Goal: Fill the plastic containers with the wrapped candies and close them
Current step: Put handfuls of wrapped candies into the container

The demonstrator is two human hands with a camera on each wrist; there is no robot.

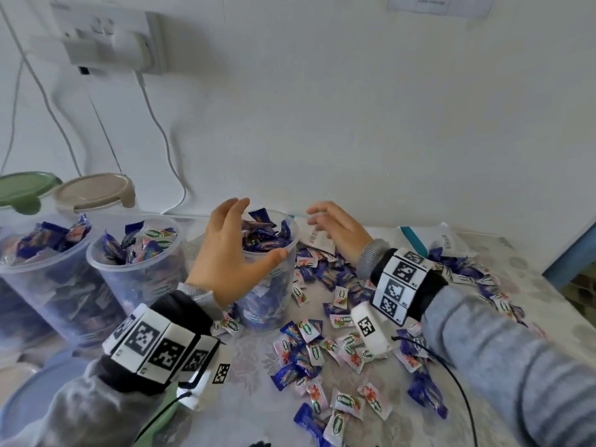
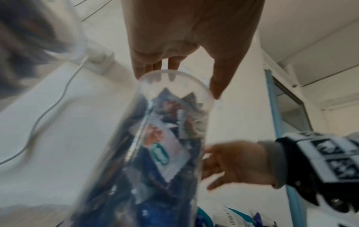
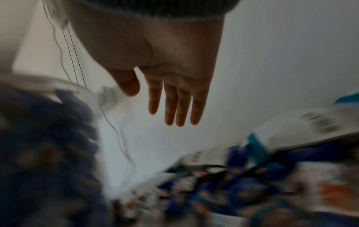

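My left hand (image 1: 225, 250) arches over the mouth of the container (image 1: 274, 285), its fingers (image 1: 237, 208) spread and fairly straight, thumb tip touching the near rim. The container stands on the table (image 1: 548, 304), full of candies (image 1: 261, 235). My right hand (image 1: 338, 230) hovers just beside it, fingers straight, holding nothing. Loose candies (image 1: 322, 346) litter the table nearby.

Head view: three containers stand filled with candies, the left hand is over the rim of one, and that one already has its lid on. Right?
No. The container under the left hand has no lid: its mouth is open and candies poke above the rim, as the head view shows. The rest holds.
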